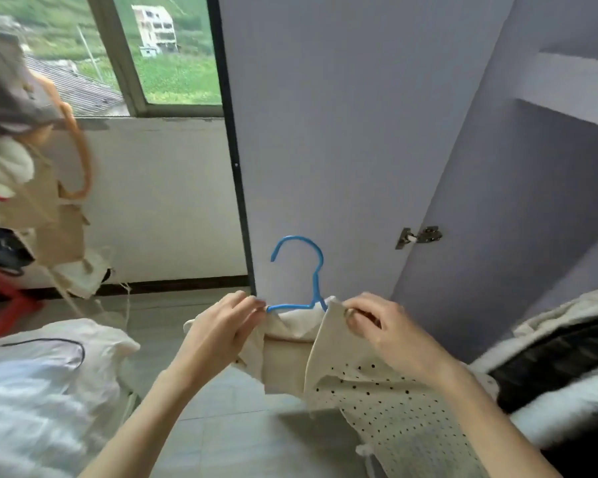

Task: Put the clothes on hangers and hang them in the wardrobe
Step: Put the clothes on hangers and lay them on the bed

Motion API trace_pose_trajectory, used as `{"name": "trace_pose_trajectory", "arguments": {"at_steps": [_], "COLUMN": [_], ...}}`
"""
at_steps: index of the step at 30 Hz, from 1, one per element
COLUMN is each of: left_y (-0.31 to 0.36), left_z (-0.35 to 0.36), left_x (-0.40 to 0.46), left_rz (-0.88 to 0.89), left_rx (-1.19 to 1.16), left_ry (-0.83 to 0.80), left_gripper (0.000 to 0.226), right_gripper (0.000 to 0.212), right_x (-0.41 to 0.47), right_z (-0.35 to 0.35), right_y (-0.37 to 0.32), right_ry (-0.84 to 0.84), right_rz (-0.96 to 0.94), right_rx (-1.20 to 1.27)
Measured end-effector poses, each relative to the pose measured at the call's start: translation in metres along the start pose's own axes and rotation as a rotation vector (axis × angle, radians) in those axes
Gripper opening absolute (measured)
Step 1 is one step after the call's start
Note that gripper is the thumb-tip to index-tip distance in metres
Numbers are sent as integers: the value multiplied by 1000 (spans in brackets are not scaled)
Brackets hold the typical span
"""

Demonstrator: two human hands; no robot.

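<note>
Left hand [221, 326] at nine o'clock pinches the blue hanger [299, 270] arm and cream garment [290, 343]; right hand [377, 326] at three grips its dotted collar; best pull cloth evenly over both shoulders before lifting toward the wardrobe [497, 201].

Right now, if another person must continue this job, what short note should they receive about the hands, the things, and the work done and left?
Left hand pinches the cream garment at the blue hanger's left end. Right hand pinches the garment's other shoulder.
The hanger is partly inside the garment, hook up, before the open wardrobe door.
Done: hanger inserted.
Left: settle the shoulders, hang it in the wardrobe, then see to the other clothes lying around.
</note>
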State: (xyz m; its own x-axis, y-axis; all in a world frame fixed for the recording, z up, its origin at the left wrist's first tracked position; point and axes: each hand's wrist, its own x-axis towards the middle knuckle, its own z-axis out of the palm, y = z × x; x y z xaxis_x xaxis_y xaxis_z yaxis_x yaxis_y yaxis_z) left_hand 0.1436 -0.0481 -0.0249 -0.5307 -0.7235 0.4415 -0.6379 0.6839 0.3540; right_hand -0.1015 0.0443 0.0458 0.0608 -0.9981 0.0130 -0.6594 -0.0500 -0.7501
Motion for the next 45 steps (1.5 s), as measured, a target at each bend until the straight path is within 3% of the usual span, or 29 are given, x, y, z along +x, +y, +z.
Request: {"name": "trace_pose_trajectory", "arguments": {"at_steps": [5, 9, 17, 25, 29, 35, 45], "left_y": [-30, -50, -58, -24, 11, 71, 125], "left_z": [-85, -143, -214, -269, -287, -306, -339], "left_x": [-52, -110, -261, -339, -360, -395, -462], "left_rz": [-146, -277, -622, -880, -1008, -1197, -1355], "left_rx": [173, 329, 558, 828, 939, 1146, 1307], "left_ry": [242, 373, 584, 788, 839, 894, 963], "left_gripper": [29, 27, 26, 33, 20, 21, 35], "right_gripper": [14, 10, 14, 18, 16, 16, 17], "right_x": [41, 70, 88, 94, 79, 25, -67], "right_z": [51, 106, 245, 336, 369, 400, 446], "right_y": [-63, -117, -214, -316, -362, -414, -476], "right_ry": [145, 135, -233, -558, -774, -1062, -1257], "right_rz": [-359, -567, -878, -1157, -1214, -1302, -1342], "right_rx": [-141, -113, 72, 247, 328, 450, 546]}}
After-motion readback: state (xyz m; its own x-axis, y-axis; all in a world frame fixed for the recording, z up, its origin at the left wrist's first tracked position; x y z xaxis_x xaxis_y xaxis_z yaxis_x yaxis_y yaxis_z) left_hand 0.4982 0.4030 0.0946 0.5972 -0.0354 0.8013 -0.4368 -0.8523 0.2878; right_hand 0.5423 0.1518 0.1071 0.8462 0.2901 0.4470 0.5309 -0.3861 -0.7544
